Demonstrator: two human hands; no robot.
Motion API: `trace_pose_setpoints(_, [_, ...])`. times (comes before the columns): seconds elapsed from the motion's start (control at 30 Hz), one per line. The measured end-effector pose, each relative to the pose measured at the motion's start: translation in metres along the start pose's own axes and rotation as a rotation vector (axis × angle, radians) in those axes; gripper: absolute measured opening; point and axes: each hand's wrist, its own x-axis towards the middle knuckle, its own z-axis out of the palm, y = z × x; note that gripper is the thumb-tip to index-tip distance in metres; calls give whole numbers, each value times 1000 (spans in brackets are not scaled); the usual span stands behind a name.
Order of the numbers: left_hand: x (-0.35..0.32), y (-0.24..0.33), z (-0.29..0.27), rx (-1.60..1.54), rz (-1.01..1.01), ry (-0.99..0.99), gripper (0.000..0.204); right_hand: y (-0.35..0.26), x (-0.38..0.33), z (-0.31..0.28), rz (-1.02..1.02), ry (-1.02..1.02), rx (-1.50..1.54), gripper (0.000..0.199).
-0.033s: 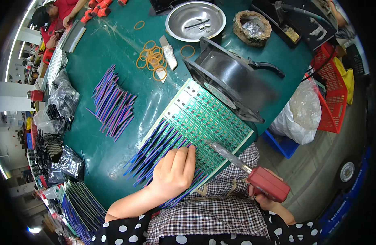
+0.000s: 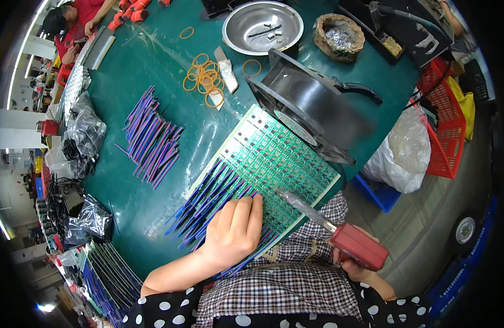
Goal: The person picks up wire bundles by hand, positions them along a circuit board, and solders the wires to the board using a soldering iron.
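Observation:
My left hand (image 2: 233, 229) lies flat, fingers together, on a row of blue and purple wires (image 2: 208, 199) along the near edge of a green circuit board panel (image 2: 285, 158). My right hand (image 2: 357, 271) grips the red handle of a soldering iron (image 2: 358, 246). The iron's metal tip (image 2: 282, 194) rests on the board just right of my left fingertips. Both the board and the wires lie on a green table (image 2: 126, 82).
A loose pile of blue and purple wires (image 2: 153, 139) lies to the left, with orange rubber bands (image 2: 205, 79) behind it. A black fan (image 2: 317, 109), a metal bowl (image 2: 263, 24) and a tip-cleaner nest (image 2: 339, 33) stand behind the board. A white bag (image 2: 405, 150) and a red basket (image 2: 446, 126) sit to the right. A person in red (image 2: 71, 22) works far left.

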Motion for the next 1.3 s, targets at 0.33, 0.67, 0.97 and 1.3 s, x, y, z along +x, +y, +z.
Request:
trace_pose_setpoints(0.33, [-3,-8,9,119,75,57,25,3,7,-5,21,-118,-71,68])
trace_pose_setpoints(0.67, [0,-8,8,163,132,71,22,4,22,-3,-354,-101,-407,66])
trace_pose_setpoints(0.97, [2,-5,7,210,138,58,19,6,22,-3,-429,-97,-491,66])
trace_pose_setpoints(1.3, [4,-6,6,306,220,11,18,10,8,-10,-254,-146,-282,67])
